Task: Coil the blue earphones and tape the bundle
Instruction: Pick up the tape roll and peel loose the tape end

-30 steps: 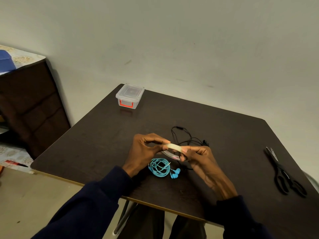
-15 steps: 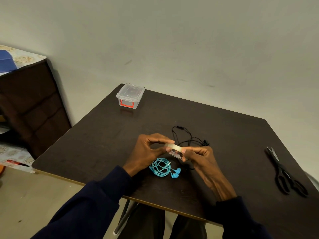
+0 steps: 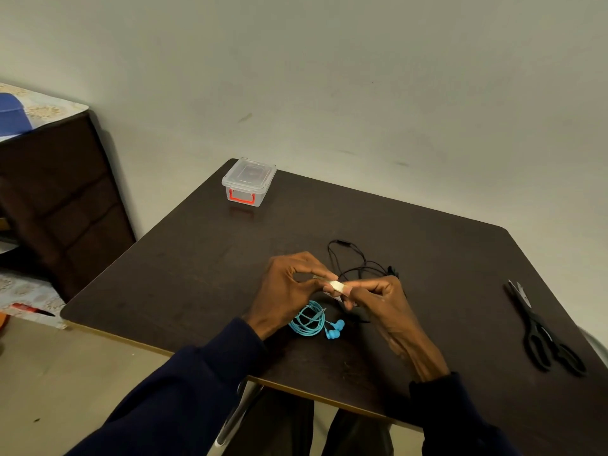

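The blue earphones (image 3: 312, 321) lie coiled on the dark table (image 3: 197, 264) near its front edge, their two earbuds at the coil's right. Just above them I hold a roll of pale tape (image 3: 335, 286) between both hands. My left hand (image 3: 289, 289) pinches the tape at its left side with thumb and fingertips. My right hand (image 3: 378, 297) grips the roll from the right with curled fingers. Most of the roll is hidden by my fingers.
Black earphones (image 3: 355, 261) lie loose behind my hands. Black scissors (image 3: 543, 330) rest at the table's right edge. A clear lidded box with a red clasp (image 3: 248, 182) stands at the far left corner. A dark cabinet (image 3: 56, 199) is left of the table.
Both hands have stayed over the coil, with fingers shifting slightly on the tape roll. The blue coil has not moved.
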A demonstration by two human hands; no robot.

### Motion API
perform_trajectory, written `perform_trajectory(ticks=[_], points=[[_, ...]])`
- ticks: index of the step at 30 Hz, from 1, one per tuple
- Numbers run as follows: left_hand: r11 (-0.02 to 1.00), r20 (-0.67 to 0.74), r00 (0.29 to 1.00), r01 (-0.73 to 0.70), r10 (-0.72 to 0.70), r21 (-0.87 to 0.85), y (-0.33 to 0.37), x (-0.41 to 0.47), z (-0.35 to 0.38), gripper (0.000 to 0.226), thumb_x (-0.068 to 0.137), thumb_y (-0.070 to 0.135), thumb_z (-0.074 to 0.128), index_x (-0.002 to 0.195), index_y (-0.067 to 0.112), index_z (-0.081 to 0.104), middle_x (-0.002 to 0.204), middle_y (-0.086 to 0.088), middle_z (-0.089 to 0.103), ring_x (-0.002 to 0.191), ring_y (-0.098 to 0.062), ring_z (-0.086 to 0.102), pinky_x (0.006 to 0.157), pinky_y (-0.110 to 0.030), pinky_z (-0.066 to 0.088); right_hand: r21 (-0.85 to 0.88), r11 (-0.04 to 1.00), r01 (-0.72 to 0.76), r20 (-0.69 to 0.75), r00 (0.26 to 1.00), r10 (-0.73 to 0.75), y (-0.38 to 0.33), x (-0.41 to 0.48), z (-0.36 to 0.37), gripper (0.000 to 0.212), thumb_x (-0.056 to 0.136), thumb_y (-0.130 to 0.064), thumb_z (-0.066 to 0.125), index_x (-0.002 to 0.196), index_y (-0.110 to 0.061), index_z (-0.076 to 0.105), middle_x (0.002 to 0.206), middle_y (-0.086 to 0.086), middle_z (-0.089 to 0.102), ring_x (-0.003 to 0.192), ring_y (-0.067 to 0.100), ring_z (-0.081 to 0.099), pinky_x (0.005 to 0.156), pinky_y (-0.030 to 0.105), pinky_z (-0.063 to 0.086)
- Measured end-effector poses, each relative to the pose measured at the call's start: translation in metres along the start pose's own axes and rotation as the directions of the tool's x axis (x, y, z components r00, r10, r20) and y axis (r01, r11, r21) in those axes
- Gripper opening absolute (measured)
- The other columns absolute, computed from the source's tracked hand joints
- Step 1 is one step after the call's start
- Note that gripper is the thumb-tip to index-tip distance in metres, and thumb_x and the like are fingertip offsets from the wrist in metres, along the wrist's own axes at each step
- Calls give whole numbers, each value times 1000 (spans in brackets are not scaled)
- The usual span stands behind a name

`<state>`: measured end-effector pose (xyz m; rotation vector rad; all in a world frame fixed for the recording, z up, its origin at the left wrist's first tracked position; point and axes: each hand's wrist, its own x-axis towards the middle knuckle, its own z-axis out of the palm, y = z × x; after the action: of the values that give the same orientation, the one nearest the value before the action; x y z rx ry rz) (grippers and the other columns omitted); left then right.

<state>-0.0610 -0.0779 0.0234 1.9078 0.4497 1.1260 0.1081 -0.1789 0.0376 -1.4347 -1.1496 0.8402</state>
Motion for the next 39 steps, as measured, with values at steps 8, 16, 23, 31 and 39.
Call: perform_trajectory(ticks=[8,16,23,31,39], points=[[1000,-23,1000,-7,7,-18,-5,-1,-3,16,81,1,80,96,4,80,92,-2,76,88,-12,71,79,-21,55,103,994,-23,90,996,14,-3,-4,-2,24,80,-12,59,87,-13,83,69,7,73,79,12,72,81,24,56],[996,-45,999,5,-9,-91,-11,-1,-6,16,79,4,82,95,5,80,92,-2,77,88,-18,73,82,-29,57,150,985,-80,144,988,58,-3,-2,-6,30,86,-2,58,90,-19,83,81,23,72,74,12,68,76,23,57],[999,-2,1000,-31,30,-42,-6,0,-3,12,83,0,78,95,2,80,91,-4,74,84,-16,70,75,-23,56,123,992,-5,6,1000,4,-3,-3,2,33,87,16,56,82,-5,81,62,16,68,61,15,66,68,22,54],[999,7,999,-33,33,20,-5,-3,3,9,86,0,75,93,3,80,88,-9,73,79,-21,70,70,-42,60,80,997,-7,-118,993,17,-2,-3,8,27,84,12,62,72,-4,80,51,15,62,48,12,56,57,17,49],[996,-61,998,-7,1,-90,-13,1,-3,15,81,7,82,96,10,80,92,4,76,89,-17,72,79,-30,58,218,976,-24,-16,999,28,3,-3,-2,27,76,-27,78,85,-2,80,64,12,67,62,16,62,71,25,56]])
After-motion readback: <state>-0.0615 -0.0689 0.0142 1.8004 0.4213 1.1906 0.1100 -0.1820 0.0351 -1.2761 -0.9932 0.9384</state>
